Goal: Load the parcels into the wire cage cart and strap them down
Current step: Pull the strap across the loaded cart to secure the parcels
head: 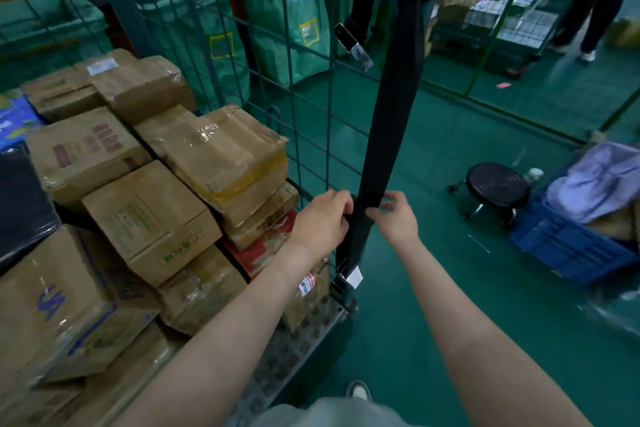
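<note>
A wide black strap [388, 121] hangs down the open corner of the green wire cage cart [304, 87] to a metal buckle [341, 279] near the cart floor. My left hand [322, 222] grips the strap's left edge, fingers curled round it. From the other side, my right hand [394, 215] pinches the strap at the same height. Stacked brown cardboard parcels [221, 156] fill the cart to the left, several wrapped in clear tape.
Green woven sacks [287, 24] stand behind the cage wall. A black round stool [497, 184] and a blue crate [568, 246] with cloth sit on the green floor at right. A person's legs [599, 7] show at the far right. A phone [346, 36] hangs on the mesh.
</note>
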{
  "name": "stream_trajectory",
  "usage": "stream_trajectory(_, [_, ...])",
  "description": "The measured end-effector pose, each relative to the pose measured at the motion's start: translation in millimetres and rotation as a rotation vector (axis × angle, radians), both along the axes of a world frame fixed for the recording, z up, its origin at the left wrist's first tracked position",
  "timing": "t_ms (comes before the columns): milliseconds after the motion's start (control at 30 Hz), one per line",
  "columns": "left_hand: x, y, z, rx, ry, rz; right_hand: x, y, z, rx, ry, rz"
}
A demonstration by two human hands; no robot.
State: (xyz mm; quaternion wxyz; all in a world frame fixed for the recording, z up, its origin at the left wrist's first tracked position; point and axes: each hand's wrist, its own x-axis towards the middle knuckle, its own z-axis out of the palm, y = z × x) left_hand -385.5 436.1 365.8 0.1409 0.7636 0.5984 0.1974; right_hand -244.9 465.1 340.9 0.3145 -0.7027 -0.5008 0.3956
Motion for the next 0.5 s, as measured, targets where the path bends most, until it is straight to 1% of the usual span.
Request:
stream_trajectory(167, [-19.4,-18.2,-14.3,0.081,0.294,-0.028,-12.8,-18.3,-3.0,0.036,0.027,0.004])
stream_trajectory(267, [-27.4,-27.1,-15.9,0.11,0.36,-0.085,-23.8,-32.8,-3.6,0.051,0.081,0.047])
stream_trajectory(333, [-31.1,-32.9,-16.8,0.151,0.351,-0.127,-31.3,-44.4,-7.6,0.028,0.11,0.086])
stream_trajectory(367, [-33.1,-36.0,-19.7,0.173,0.356,-0.111,-34.6,-49.9,-10.9,0.014,0.135,0.087])
stream_trajectory(433, [-36.0,-44.5,-28.1,0.074,0.314,-0.008,-40.5,-63.3,-12.5,-0.001,0.189,0.071])
stream_trajectory(500, [-38.6,-52.1,-38.5,-0.123,0.215,0.082,-43.8,-72.4,-12.9,-0.006,0.217,0.084])
